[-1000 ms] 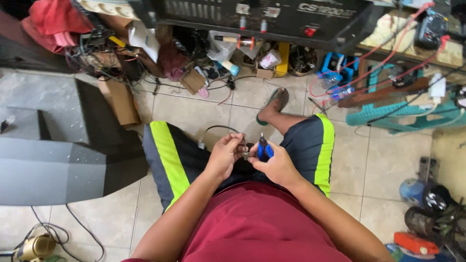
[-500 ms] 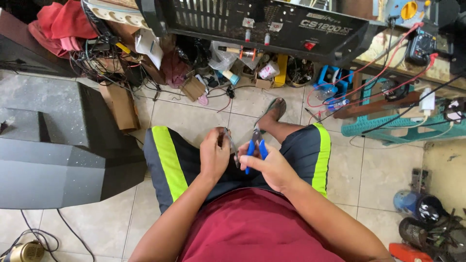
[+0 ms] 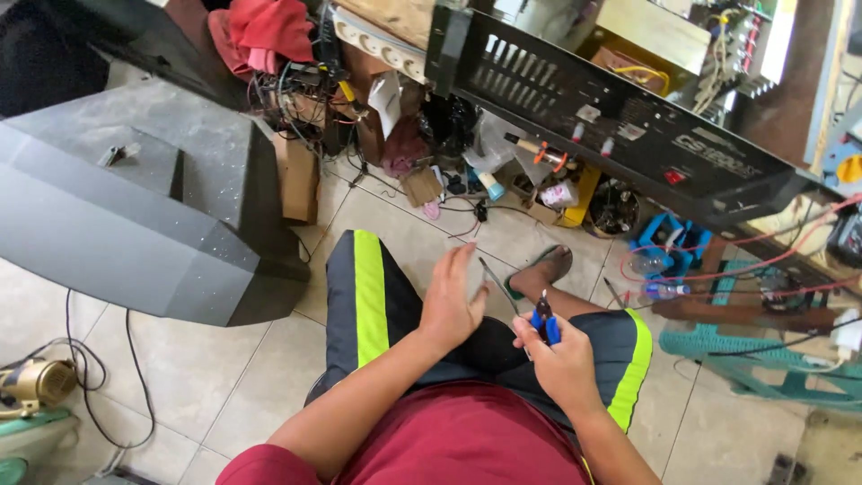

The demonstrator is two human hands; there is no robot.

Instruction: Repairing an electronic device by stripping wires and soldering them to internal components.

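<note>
since the earlier frame the left hand (image 3: 452,301) has lifted off the lap and drawn away from the right hand (image 3: 561,359), and the view has swung nearer to the black amplifier case (image 3: 620,117). the pliers (image 3: 544,325), with blue handles, now stand upright in the right hand, near the middle of the scene above the right thigh. a thin dark wire (image 3: 496,283) runs from the pliers' tip up and left to the left hand's fingertips. the pliers look stiff, small and fairly light; the coated handles are the place to hold them, as the right hand does, clenched round them. the wire looks thin and easily bent, best pinched near its end. the left hand is half spread, palm turned right, fingers loosely curved; whether it pinches the wire or only touches it cannot be told. both forearms reach forward from a red shirt (image 3: 467,440) over black shorts with a yellow-green stripe (image 3: 368,296). a sandalled foot (image 3: 543,269) rests on the tiled floor (image 3: 269,377) beyond the knees. to the left sits a grey speaker cabinet (image 3: 135,224); far behind lies a tangle of cables and small boxes.
</note>
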